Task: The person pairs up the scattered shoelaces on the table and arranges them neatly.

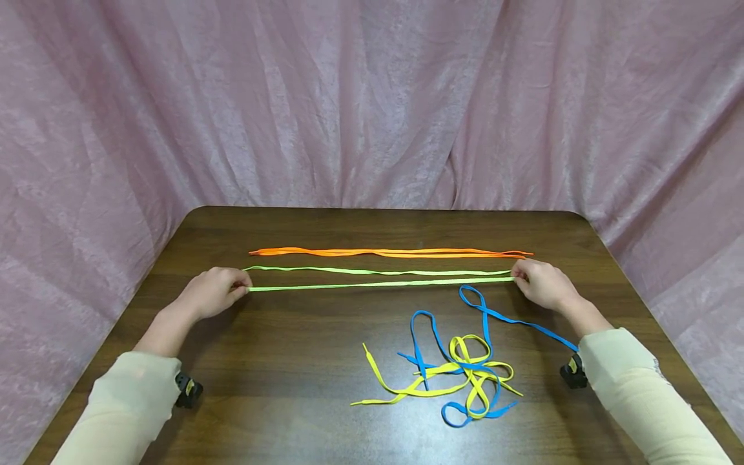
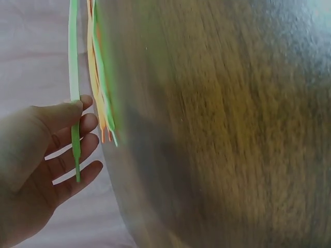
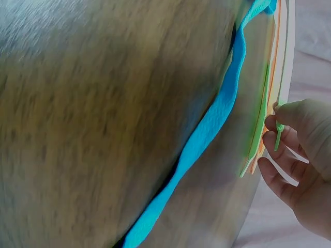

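A green shoelace (image 1: 378, 284) is stretched straight between my two hands, raised off the table. My left hand (image 1: 216, 290) pinches one end between thumb and forefinger; in the left wrist view its tip hangs down past the fingers (image 2: 89, 124). My right hand (image 1: 543, 283) pinches the other end, and a short tip pokes out below the thumb in the right wrist view. Just behind it, a second green shoelace (image 1: 372, 272) lies along the table. Farther back, a pair of orange shoelaces (image 1: 383, 253) lies side by side, roughly parallel to the green ones.
Nearer on the brown table (image 1: 279, 374), yellow shoelaces (image 1: 433, 391) lie tangled with blue shoelaces (image 1: 420, 342). One blue length runs right, toward my right wrist camera (image 1: 574, 373). A pink curtain (image 1: 372, 103) hangs behind the table's far edge.
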The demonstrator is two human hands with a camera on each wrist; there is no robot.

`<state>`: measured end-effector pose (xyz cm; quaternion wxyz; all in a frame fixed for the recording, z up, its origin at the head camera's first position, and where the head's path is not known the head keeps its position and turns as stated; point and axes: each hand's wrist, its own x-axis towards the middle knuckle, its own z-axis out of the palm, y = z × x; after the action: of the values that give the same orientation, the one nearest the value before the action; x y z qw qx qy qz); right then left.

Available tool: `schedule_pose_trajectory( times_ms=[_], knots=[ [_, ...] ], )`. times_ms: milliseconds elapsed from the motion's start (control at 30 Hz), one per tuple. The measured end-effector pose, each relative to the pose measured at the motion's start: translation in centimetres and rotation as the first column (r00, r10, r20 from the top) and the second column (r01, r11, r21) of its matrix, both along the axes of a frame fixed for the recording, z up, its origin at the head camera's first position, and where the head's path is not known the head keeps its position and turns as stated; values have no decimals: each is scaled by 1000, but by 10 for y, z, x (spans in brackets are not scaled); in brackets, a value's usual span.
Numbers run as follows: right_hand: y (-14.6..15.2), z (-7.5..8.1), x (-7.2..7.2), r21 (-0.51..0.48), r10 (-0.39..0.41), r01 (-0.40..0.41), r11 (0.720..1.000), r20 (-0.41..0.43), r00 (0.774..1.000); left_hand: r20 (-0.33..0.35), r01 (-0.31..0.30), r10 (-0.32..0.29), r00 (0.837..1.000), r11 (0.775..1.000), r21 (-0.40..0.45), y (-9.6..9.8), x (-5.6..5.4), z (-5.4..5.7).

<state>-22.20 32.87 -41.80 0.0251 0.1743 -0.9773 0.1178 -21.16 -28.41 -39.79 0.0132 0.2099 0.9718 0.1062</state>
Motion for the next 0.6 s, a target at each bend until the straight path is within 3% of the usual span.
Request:
schedule_pose_trajectory(
  times_ms=[267,600],
  knots=[
    [12,-1,2,11,-8,8,1000,-27,1000,-28,-19,19,999,1000,-4,-9,-3,-5],
    [23,-6,4,12,-21,21,1000,-30,999,-43,-128,127,991,991,-25,-14,-7,-6]
  ],
)
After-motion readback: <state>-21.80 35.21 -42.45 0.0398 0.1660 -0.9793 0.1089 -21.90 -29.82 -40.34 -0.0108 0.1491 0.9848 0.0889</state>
